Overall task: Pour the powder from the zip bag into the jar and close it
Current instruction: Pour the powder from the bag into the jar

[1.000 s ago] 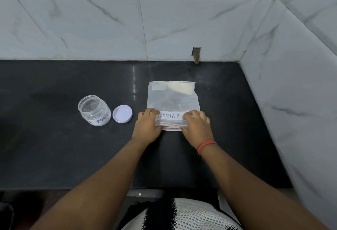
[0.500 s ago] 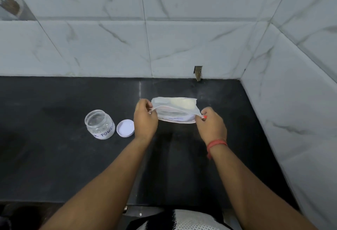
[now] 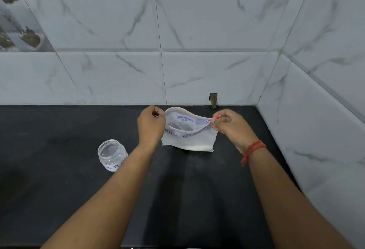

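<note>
A clear zip bag (image 3: 189,138) labelled "MILK POWDER" hangs upright above the black counter (image 3: 59,199), white powder settled along its bottom. Its mouth gapes open. My left hand (image 3: 151,124) pinches the bag's top left corner. My right hand (image 3: 230,125) pinches the top right corner by the small red zip slider. An open clear jar (image 3: 112,155) with a handwritten label stands on the counter to the left of my left forearm. The jar's lid is hidden behind that forearm.
White marble-look tiled walls close the counter at the back (image 3: 158,71) and on the right (image 3: 316,120). A small notch in the back tile (image 3: 213,99) sits just behind the bag. The counter's front edge runs along the bottom of the view.
Both hands have lifted the bag off the counter from lying flat to hanging upright, and its mouth now stands open. The view has tilted up; the lid is now hidden.
</note>
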